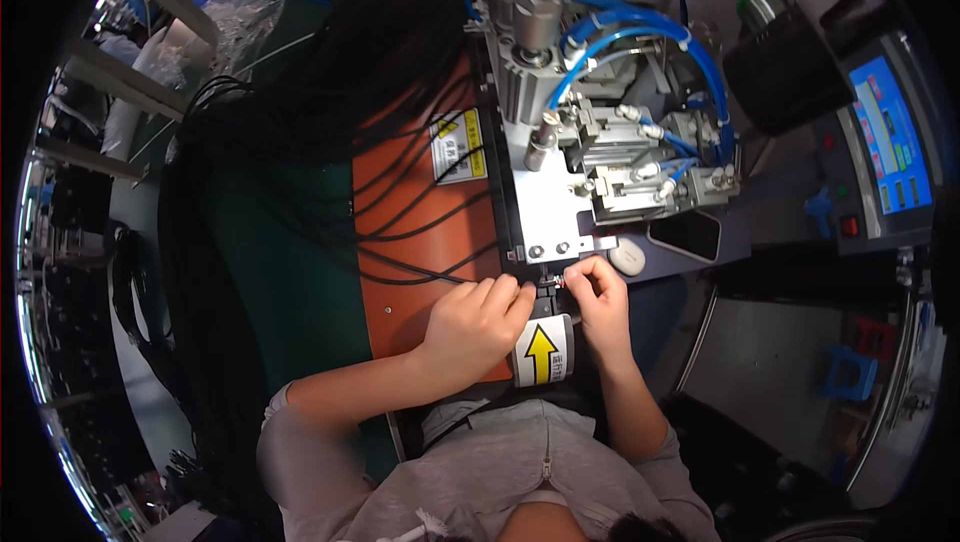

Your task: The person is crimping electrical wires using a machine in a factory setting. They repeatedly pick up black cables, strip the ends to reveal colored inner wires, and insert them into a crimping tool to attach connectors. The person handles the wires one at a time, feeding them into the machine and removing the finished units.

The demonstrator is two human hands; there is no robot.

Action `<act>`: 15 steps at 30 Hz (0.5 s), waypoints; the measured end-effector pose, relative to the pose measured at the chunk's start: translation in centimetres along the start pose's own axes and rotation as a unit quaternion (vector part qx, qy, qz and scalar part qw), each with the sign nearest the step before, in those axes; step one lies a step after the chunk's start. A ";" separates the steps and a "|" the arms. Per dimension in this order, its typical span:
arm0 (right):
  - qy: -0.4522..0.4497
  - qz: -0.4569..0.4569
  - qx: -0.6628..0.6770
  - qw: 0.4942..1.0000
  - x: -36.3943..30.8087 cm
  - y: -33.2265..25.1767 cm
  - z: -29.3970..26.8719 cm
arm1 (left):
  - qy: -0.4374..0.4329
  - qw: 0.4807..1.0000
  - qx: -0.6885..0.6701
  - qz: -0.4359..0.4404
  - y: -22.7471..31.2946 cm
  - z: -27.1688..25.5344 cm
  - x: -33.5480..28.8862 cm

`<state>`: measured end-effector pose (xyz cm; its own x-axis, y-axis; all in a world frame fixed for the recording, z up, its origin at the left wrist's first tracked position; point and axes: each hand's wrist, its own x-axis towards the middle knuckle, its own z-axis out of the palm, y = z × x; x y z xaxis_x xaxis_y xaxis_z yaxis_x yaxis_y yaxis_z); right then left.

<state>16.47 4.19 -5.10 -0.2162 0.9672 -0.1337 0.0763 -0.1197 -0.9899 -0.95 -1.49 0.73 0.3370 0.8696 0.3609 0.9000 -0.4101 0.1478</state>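
My left hand (478,320) is closed at the front edge of a metal pneumatic machine (537,187), its fingers pinched round the end of a thin black cable (415,273) that runs in from the left. Just across the black feed track (545,302), my right hand (600,304) pinches at the cable's tip, where small coloured wire ends (560,281) show. The fingertips hide most of the tip. Below both hands, a white label with a yellow arrow (542,352) covers the track and points toward the machine.
A thick bundle of black cables (330,102) drapes over the orange mat (425,307) and green mat (295,327) at left. Right of the machine are a phone (685,235), a round white case (627,257) and a control screen (890,142). Blue air hoses (715,72) loop above.
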 end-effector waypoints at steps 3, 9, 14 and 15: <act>0.078 -0.104 -0.030 0.991 -0.5 -0.1 0.0 | 0.009 0.999 0.036 -0.001 -0.1 0.3 -0.7; 0.107 -0.333 -0.130 0.928 -2.9 -2.3 -0.3 | 0.048 0.997 0.035 -0.058 -3.9 -0.8 -0.8; -0.086 -0.484 -0.132 0.861 -4.8 -2.9 1.4 | 0.118 0.981 0.032 -0.154 -12.7 -2.5 8.7; -0.126 -0.477 -0.115 0.862 -4.4 -3.1 2.5 | 0.127 0.967 0.068 -0.209 -15.2 -1.7 9.9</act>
<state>14.73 -0.25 -1.58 -0.4903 0.5185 0.7006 -0.0693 0.7781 -0.6243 -11.75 12.85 3.64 -0.1265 0.8487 0.5135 0.9770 0.0172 0.2123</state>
